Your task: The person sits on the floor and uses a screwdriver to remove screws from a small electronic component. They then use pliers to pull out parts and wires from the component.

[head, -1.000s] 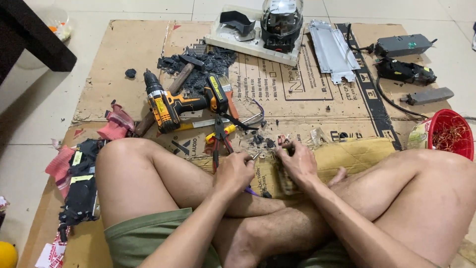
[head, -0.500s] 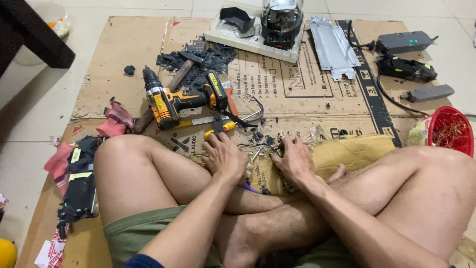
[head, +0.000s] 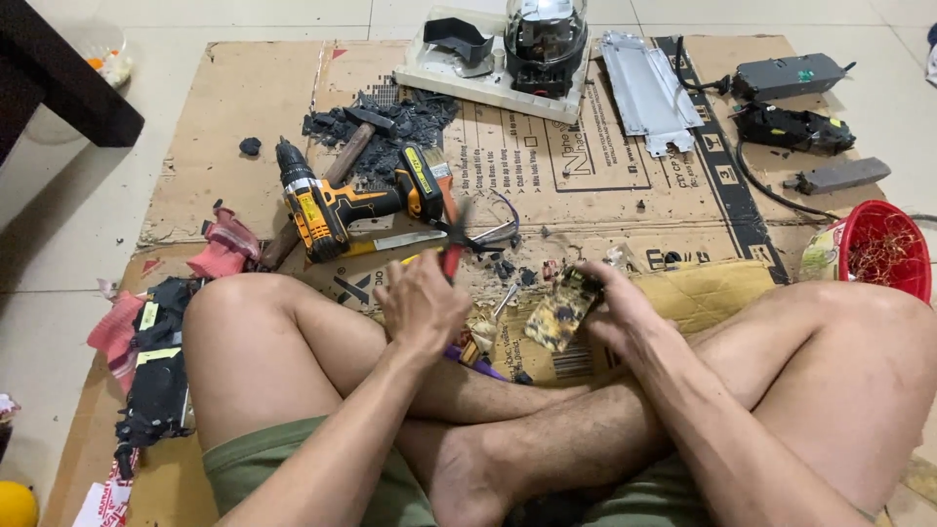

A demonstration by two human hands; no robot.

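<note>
I sit cross-legged on a sheet of cardboard [head: 244, 107]. My left hand [head: 422, 304] grips red-handled pliers [head: 452, 249], jaws pointing up and away. My right hand [head: 617, 307] holds a small, dirty circuit board [head: 562, 310] tilted toward me, just right of the pliers. The two hands are a short gap apart above my crossed shins. Small screws and broken bits lie on the cardboard between and beyond the hands.
A yellow-and-black cordless drill [head: 332, 205], a hammer [head: 342, 161] and a pile of black debris [head: 390, 127] lie ahead left. A white tray with a dismantled appliance [head: 517, 59], a metal plate [head: 644, 93], black power units [head: 791, 127] and a red basket [head: 888, 249] sit ahead and right.
My left hand has picked the red-handled pliers up from the cardboard and raised them. My right hand has lifted the circuit board up off the floor.
</note>
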